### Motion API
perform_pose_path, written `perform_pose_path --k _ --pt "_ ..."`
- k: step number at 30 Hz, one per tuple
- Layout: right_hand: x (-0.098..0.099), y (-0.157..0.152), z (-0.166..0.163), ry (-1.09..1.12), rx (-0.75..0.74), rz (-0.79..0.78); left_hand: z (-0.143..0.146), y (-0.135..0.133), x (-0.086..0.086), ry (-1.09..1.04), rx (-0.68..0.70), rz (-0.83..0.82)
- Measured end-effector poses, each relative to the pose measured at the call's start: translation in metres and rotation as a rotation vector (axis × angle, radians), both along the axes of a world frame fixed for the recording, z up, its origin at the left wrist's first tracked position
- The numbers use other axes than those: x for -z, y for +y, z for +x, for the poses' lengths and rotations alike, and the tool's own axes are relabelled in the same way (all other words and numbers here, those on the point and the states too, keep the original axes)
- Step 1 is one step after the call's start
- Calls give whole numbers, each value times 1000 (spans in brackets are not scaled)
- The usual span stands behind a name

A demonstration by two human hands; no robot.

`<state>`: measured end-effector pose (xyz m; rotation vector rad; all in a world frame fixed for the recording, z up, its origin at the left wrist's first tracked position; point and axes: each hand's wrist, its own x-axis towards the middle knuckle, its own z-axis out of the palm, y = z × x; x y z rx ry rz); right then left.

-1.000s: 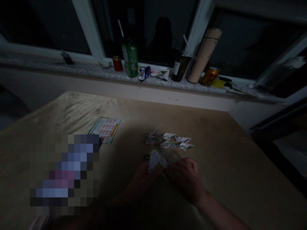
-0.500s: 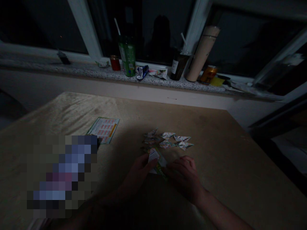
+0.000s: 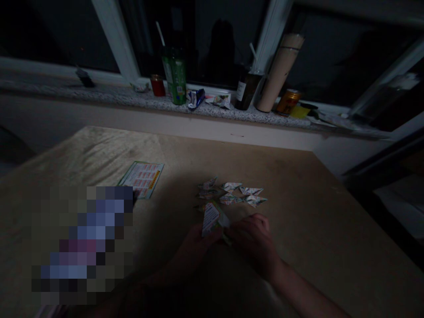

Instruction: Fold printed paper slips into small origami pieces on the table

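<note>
In dim light, a printed, partly folded paper piece (image 3: 212, 219) stands between both hands over a tan table (image 3: 298, 212). My left hand (image 3: 194, 248) pinches its lower left side. My right hand (image 3: 253, 242) grips its right edge with the fingers curled. Just beyond the hands, several small folded paper shapes (image 3: 232, 193) lie in a cluster on the table.
A flat printed sheet (image 3: 142, 178) lies to the left, next to a blurred-out patch. The stone windowsill (image 3: 132, 95) at the back holds a green bottle (image 3: 175, 79), a red cup (image 3: 157, 85), a dark bottle (image 3: 245, 90), a tall beige tube (image 3: 278, 73), a can (image 3: 289, 102) and wrappers.
Both hands stay on the paper piece; it dipped lower half a second ago and now stands more upright again. The view has shifted slightly.
</note>
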<state>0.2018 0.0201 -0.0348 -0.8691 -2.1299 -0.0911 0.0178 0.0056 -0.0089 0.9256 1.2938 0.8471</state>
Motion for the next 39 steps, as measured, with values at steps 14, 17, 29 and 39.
perform_pose_path --k 14,17,29,39 --pt "-8 -6 -8 483 2 -561 -3 9 -4 -88 142 28" --pt "-4 -8 -12 517 -76 -786 -2 9 -4 -100 179 42" --pt "12 -21 -19 542 143 -960 1 1 5 -62 211 131" --pt "7 -6 -20 859 -168 -1290 4 3 7 -15 110 93"
